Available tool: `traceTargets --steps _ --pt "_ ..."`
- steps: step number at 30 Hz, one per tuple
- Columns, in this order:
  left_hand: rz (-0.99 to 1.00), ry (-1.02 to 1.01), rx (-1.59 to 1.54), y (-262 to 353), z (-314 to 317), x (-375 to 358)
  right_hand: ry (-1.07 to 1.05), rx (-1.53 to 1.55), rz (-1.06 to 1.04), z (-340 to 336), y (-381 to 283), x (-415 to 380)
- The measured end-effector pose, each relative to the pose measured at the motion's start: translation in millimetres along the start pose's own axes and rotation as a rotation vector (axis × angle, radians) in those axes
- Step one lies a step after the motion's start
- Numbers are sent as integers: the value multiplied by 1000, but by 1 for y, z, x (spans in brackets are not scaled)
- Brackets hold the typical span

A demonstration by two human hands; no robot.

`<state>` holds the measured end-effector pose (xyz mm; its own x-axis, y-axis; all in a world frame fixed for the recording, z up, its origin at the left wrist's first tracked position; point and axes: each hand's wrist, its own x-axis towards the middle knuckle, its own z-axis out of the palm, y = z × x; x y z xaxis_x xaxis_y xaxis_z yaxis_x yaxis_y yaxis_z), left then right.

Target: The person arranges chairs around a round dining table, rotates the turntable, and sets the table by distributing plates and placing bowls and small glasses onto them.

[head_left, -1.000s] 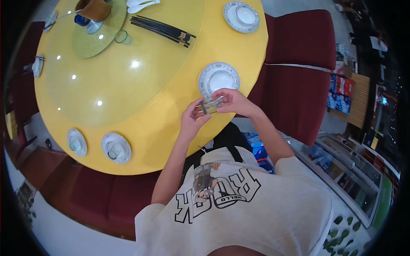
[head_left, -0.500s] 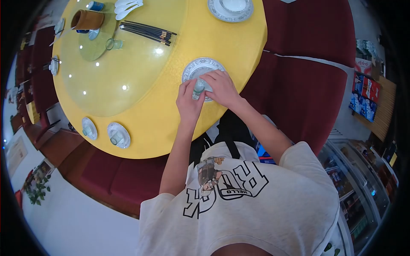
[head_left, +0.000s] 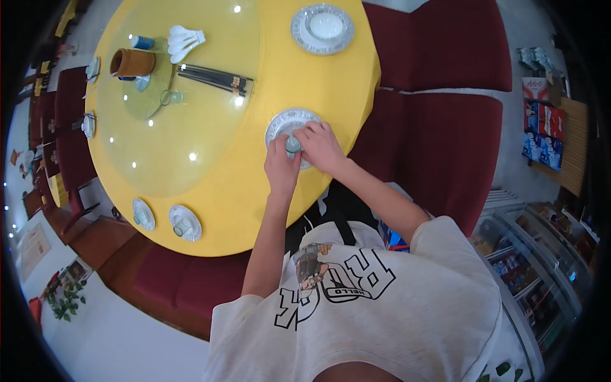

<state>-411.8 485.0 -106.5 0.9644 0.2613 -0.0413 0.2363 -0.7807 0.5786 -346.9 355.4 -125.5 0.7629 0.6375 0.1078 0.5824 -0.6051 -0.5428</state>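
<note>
A small clear glass [head_left: 293,145] is between my two hands, over the near part of a white plate with a grey patterned rim [head_left: 285,117]. My left hand [head_left: 282,168] has its fingers and thumb closed on the glass from the left. From the right, my right hand [head_left: 322,149] curls its fingers over the glass's other side, and the thumbs come close together at its near edge. The hands cover part of the plate, which lies on the yellow tablecloth [head_left: 242,219].
Black chopsticks [head_left: 215,79], white spoons [head_left: 185,43], a brown pot [head_left: 132,63] and a blue can [head_left: 141,42] rest on the glass turntable [head_left: 210,140]. Another plate [head_left: 305,44] with a bowl lies farther off. Two plates with glasses sit at left. Dark red chairs [head_left: 426,153] flank the table.
The view has shifted, so the table sits lower in the picture. Both hands stay at the glass, which now appears closer to the plate's middle.
</note>
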Motion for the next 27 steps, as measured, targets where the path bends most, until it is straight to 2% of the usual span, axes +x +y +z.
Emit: traceTargets --steps 7,10,12,14,15,17,19,21,23,25,27 --pt "59 -9 -84 3 -21 4 -59 -129 -4 -39 -30 7" --pt "29 80 -115 -14 -49 1 -83 -226 -52 -57 -56 18" --pt "13 193 -160 -53 -60 10 -53 -250 -65 -50 -73 38" --pt "-57 346 -203 -97 -74 20 12 -57 -40 -34 -91 61" --pt "-102 412 -219 -119 -83 34 -2 -77 -51 -20 -98 76" --pt "-233 485 -258 -161 -92 65 -26 129 79 17 -106 115" --pt "-239 575 -269 -194 -101 100 4 367 233 59 -115 159" --pt "-253 610 -234 -224 -102 136 139 450 208 109 -116 202" --pt "-236 577 -258 -242 -107 160 145 356 185 132 -126 239" --pt "-201 573 -274 -247 -113 186 232 123 154 154 -138 270" --pt "-235 518 -290 -253 -112 195 207 162 167 147 -150 291"
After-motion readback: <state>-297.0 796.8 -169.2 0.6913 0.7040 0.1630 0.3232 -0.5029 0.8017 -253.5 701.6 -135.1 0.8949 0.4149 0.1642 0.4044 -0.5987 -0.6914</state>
